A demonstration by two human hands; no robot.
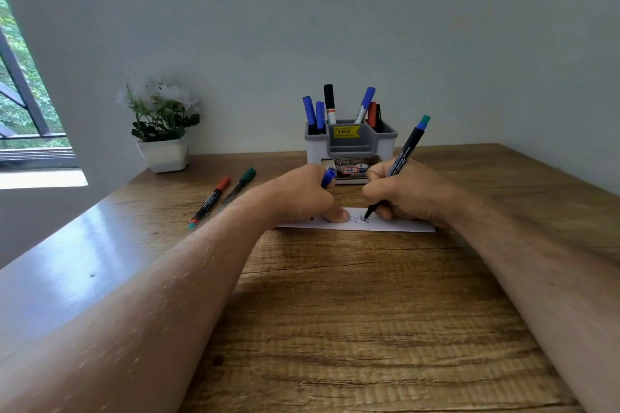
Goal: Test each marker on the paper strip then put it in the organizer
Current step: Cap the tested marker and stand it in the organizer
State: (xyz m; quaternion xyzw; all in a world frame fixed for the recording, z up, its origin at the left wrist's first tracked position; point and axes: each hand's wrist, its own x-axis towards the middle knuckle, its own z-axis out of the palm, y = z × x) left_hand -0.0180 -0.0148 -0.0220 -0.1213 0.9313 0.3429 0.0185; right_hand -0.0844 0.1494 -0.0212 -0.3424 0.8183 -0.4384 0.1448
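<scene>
Marker [399, 161] in right hand [407, 193], fingers wrapped round the barrel in a writing grip, tip down on the paper strip [396, 225] just under that hand. Blue/teal end points up & away. Strip lies flat on the table [335, 312] between the 2 hands, scribbles already on it near the tip.

Left hand [303, 196] curled round a blue cap [328, 177], prob. this marker's, w/ a fingertip pressing the strip's left part to pin it.

Step in hand: test stroke. To do it well: light pressure, short line on a bare bit of strip, keep the left fingertip down so the paper doesn't slide, then recap before dropping it in.

Organizer [350, 144] stands just beyond both hands, several markers already upright in it; the middle front pocket looks free. Reach is short, nothing blocks it.

Left of the left hand: 2 markers lying on the table, red-capped [212, 199] & green-capped [239, 185], side by side, likely untested. Farther left, a potted plant [162, 131], well apart.
</scene>
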